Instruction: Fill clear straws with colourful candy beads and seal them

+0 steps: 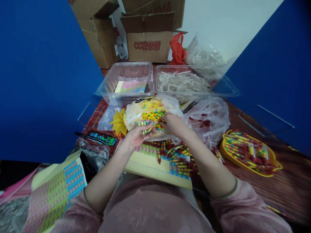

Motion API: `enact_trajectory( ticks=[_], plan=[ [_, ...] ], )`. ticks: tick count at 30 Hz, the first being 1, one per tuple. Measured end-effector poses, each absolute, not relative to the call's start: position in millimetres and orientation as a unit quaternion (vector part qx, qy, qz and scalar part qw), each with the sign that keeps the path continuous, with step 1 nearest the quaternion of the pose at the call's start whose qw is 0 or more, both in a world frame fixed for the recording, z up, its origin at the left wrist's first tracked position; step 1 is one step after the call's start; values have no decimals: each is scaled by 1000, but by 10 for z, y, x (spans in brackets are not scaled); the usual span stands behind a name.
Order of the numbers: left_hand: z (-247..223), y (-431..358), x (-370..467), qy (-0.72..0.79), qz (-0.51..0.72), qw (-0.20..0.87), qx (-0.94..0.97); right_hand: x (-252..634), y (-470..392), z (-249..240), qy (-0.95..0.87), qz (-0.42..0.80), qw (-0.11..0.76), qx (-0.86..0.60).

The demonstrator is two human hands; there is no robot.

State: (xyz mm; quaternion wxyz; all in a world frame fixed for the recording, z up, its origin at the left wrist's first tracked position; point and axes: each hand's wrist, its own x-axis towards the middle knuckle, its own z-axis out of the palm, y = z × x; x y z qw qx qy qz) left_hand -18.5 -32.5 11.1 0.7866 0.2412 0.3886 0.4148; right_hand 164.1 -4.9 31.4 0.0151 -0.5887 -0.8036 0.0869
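My left hand (138,136) is closed around several short clear tubes (143,123), held over an open plastic bag (136,108). Small multicoloured candies (153,115) fill the bag's opening. My right hand (173,124) dips in among the candies at the bag's right side, its fingers bent together; what they pinch, if anything, is hidden. Below my hands lies a sheet of printed stickers (150,165). Candy-filled tubes with red ends (181,158) are scattered across it.
A yellow basket (223,152) of filled tubes stands at right. Behind the bag are two clear trays, one with a sticker sheet (131,86), one with white tubes (182,81). A cardboard box (149,40) stands farther back. Blue panels (36,81) flank both sides.
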Motion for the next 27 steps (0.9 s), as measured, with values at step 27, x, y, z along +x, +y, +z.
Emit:
enact_trajectory(
  ticks=[27],
  plan=[
    [145,-356,-178,352,411,789,292,1676,-292,167,-584,465,500,-438]
  ],
)
